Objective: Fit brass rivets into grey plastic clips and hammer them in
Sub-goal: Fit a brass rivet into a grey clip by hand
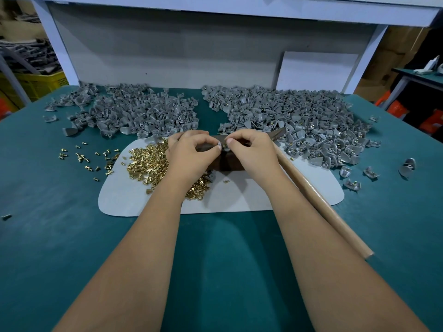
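Observation:
My left hand (191, 152) and my right hand (251, 149) meet over a dark block (227, 162) on the white mat (239, 197). Between their fingertips they pinch one small grey clip (220, 145) with a brass rivet (225, 145) at it. A heap of brass rivets (148, 161) lies on the mat under my left wrist. The hammer lies to the right, its wooden handle (318, 200) running toward me and its head (278, 133) behind my right hand.
Two big heaps of grey clips lie at the back of the green table (60, 236): one at the left (134, 111), and one at the right (299, 121) showing brass. Loose rivets (81, 156) scatter left of the mat. Stray clips (369, 172) lie at the right.

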